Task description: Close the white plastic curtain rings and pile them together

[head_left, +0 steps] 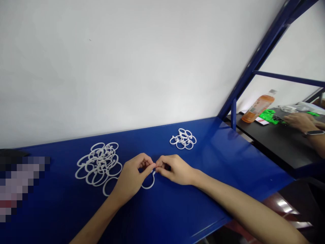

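Note:
My left hand (135, 173) and my right hand (175, 169) meet over the middle of the blue table, thumbs and forefingers pinched tip to tip. Just beneath their fingertips is a thin white plastic ring (153, 179) with a small knob-like end. Its upper left part is hidden behind my left fingers. Both hands appear closed on this ring near its ends, though the exact contact is covered. To the left of my left hand lies a tangled pile of similar white rings (101, 164). A smaller cluster of white rings (183, 138) lies beyond my right hand.
The blue table (215, 149) runs along a white wall (127, 67). A blue metal frame (243, 79) rises at its right end. Beyond it, another person's hands (302, 121) work at a black table (276, 145) with green pieces (268, 116) and an orange drink bottle (259, 106).

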`<state>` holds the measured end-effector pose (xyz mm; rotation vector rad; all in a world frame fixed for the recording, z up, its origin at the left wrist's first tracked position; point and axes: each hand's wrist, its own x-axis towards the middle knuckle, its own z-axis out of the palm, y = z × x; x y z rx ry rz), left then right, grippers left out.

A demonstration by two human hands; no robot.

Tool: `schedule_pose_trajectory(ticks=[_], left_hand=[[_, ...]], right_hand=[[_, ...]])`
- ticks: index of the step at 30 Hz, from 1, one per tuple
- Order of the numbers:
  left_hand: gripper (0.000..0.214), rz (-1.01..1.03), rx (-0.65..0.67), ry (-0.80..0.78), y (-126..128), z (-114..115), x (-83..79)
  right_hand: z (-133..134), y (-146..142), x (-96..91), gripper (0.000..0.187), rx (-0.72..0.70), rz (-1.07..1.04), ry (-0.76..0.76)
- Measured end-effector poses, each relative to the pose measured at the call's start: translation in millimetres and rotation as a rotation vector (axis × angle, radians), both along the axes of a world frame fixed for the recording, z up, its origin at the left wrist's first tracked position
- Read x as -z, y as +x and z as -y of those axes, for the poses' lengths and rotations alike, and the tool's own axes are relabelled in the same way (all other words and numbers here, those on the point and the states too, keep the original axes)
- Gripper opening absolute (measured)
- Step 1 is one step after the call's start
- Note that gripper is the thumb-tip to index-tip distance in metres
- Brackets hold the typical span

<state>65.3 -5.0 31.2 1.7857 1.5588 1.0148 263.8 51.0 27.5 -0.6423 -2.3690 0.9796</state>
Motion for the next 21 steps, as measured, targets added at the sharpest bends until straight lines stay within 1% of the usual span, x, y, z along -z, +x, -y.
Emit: schedule_pose_trajectory(ticks=[3,5,6,8,11,14,16,18,20,21], left_hand=[[0.013,-0.09,-0.035,0.078,-6.6,-1.9,-2.6],[0.013,-0.166,-0.044,0.121,-13.4,-2.4,-4.5],[0.015,-0.21,-0.029,0.13,-16.4,-2.3,-4.9],[0.02,-0.308,0.043,0.133,-19.6,-1.4,-3.7],[0.023,-0.458,0.146,0.131,-15.9,-0.6,4.0],[0.017,-0.527,0.136,0.133,-7.4,-1.7,12.3],[0.014,-0.486,0.077,0.14,-3.3,-2.1,13.2],[0.011,-0.375,0.008,0.127,-1.6,-1.2,9.7],[0.014,-0.212,-0.029,0.052,-1.6,0.5,3.8],[0.018,-0.126,-0.025,-0.006,-1.9,1.4,1.1]], right_hand=[[-2.4,0.2,1.3,0.007,0.026,0.041,0.039],[-4.8,1.7,0.5,0.007,0.045,0.057,0.093],[-6.0,2.7,-0.1,0.008,0.056,0.063,0.122],[-7.6,4.1,-1.3,0.008,0.076,0.078,0.167],[-6.9,4.5,-2.9,0.008,0.095,0.12,0.203],[-3.5,3.7,-4.5,0.014,0.09,0.156,0.214],[-1.6,3.4,-4.9,0.019,0.092,0.146,0.208],[-0.9,3.2,-4.1,0.02,0.088,0.11,0.2],[-1.2,3.2,-2.6,0.014,0.087,0.066,0.197],[-1.4,3.2,-2.1,0.01,0.089,0.041,0.198]])
